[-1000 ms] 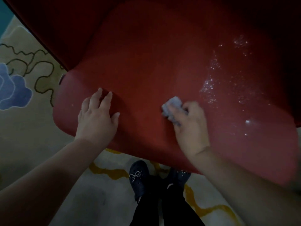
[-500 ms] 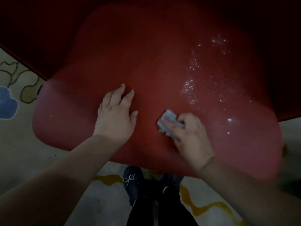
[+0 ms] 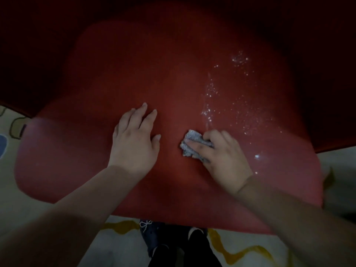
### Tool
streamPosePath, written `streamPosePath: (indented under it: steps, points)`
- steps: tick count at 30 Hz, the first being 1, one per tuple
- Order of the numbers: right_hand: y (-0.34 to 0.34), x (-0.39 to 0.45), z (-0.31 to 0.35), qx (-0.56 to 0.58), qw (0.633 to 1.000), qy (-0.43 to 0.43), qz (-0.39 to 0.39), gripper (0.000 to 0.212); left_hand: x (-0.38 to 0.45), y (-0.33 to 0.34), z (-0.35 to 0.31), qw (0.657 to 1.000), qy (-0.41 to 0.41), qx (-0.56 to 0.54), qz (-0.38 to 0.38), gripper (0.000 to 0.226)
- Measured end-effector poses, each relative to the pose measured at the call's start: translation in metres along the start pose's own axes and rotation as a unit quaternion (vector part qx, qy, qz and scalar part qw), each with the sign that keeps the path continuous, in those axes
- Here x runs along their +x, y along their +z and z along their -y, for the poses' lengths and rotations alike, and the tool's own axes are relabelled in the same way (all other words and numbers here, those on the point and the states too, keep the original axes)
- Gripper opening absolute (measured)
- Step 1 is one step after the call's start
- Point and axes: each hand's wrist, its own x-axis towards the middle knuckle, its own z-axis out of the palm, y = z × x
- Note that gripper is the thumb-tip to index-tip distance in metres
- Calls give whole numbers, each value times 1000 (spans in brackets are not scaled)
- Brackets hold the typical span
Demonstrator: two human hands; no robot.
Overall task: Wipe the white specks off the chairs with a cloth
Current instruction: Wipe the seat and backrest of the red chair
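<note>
The broad red moulded chair seat [image 3: 154, 78] fills most of the view, its smooth, slightly glossy surface tilted toward the camera, with a pale patterned rug [image 3: 48, 209] under it. Across the seat's right half lies a scatter of white specks [image 3: 221, 97], thickest in a streak that runs down toward the wiping hand, with a few stray dots nearer the front right edge; the light is dim, so finer dust elsewhere may be there without showing.

The left hand [image 3: 134, 139] rests flat on the seat near its middle, fingers straight and slightly spread, holding nothing and apparently steadying the chair. The right hand [image 3: 225, 157] has its fingers curled over a small crumpled grey cloth [image 3: 190, 145], pressing it to the seat just below the lower end of the speck streak.

To do this stroke well, the cloth should probably go up and rightward through the dense streak with firm, even pressure, then sweep the powder toward the front edge rather than smear it about. Opening the wad to a cleaner, wider face would likely pick up more per pass. The steadying hand is best kept off the dusty patch, and the lone dots by the front right edge need a pass too.
</note>
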Motion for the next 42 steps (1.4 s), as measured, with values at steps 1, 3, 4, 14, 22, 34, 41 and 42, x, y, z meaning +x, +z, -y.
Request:
streamPosePath:
  steps: [1,3,4,14,22,34,41,42]
  points:
    - [-4,12,-12,-15,1000,-21,9,50,5,0,0,1000,5,2,-1,60]
    - [-11,45,-37,-42,999,1,-3,49,17,1,-3,1000,16,5,-5,59]
    - [-13,59,-49,-45,998,40,-19,49,24,2,-5,1000,21,6,-8,59]
    - [-13,50,-58,-11,1000,-24,11,45,78,1,-24,999,47,11,-4,57]
    - [-13,95,-83,-6,988,138,-69,43,130,0,-31,997,64,29,-17,58]
    - [-24,155,-123,9,984,164,-69,39,199,-17,-37,985,38,60,156,120]
    - [-25,137,-116,-6,998,56,-23,42,194,-8,-42,991,31,62,117,118]
    - [-26,159,-128,-25,997,68,-32,41,194,-8,-42,991,32,61,114,118]
